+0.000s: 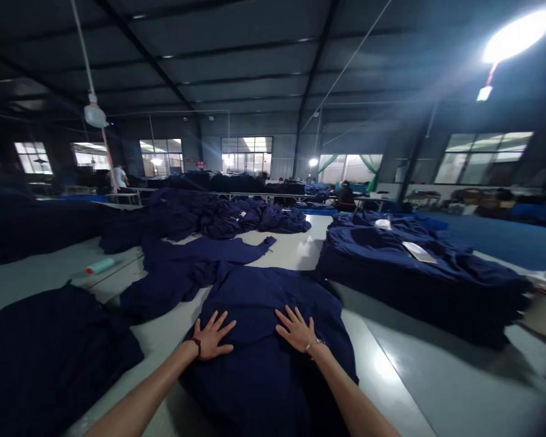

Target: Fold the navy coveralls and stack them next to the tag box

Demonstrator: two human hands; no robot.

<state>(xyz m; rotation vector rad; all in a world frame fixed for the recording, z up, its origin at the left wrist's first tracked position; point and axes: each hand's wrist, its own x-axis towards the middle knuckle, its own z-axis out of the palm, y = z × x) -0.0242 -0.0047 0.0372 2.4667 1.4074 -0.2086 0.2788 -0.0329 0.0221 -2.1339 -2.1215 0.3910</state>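
A dark navy garment (pixel 259 376) lies spread on the pale table in front of me. My left hand (pixel 212 337) rests flat on its left part, fingers spread. On the right part, my right hand (pixel 296 331) also lies flat with its fingers apart. Both palms press on the cloth, and neither hand grips anything. Just beyond, another navy garment (pixel 182 267) lies loosely, overlapping or touching the far edge of the first; I cannot tell which. The near end of the garment runs out of view at the bottom.
A tall stack of navy garments (pixel 404 279) stands at right, with a white pad (pixel 419 252) on top. More navy cloth (pixel 50 364) lies at left, near a teal thread spool (pixel 100 266). Heaped garments (pixel 209 209) sit farther back. People (pixel 344 194) are in the background.
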